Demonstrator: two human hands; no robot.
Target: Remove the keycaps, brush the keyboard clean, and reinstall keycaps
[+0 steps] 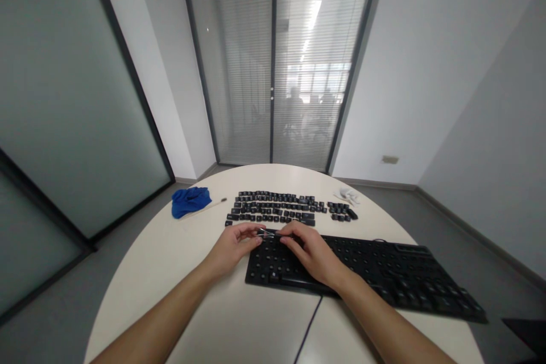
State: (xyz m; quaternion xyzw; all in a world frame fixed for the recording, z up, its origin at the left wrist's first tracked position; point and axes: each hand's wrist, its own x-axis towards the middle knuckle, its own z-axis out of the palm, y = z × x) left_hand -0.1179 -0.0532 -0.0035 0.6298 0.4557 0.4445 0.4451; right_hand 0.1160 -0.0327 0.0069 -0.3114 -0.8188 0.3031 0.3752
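Note:
Over the left end of a black keyboard point(298, 283), both my hands meet around a thin, shiny wire keycap puller point(267, 234). Thumb and fingers of my left hand point(234, 245) close on the puller's left side. My right hand point(310, 251) pinches at its other end, and its fingertips hide what lies between them. Much of the keyboard's left and middle shows bare key posts; some caps remain at the lower right end. Loose black keycaps point(273, 205) lie in rows just behind the keyboard.
A blue cloth point(190, 200) and a thin-handled brush point(205, 208) lie at the back left of the round white table point(170, 267). A smaller keycap group point(341, 211) and crumpled white material point(347, 195) are at the back right. A dark cable or seam point(307, 330) runs toward me.

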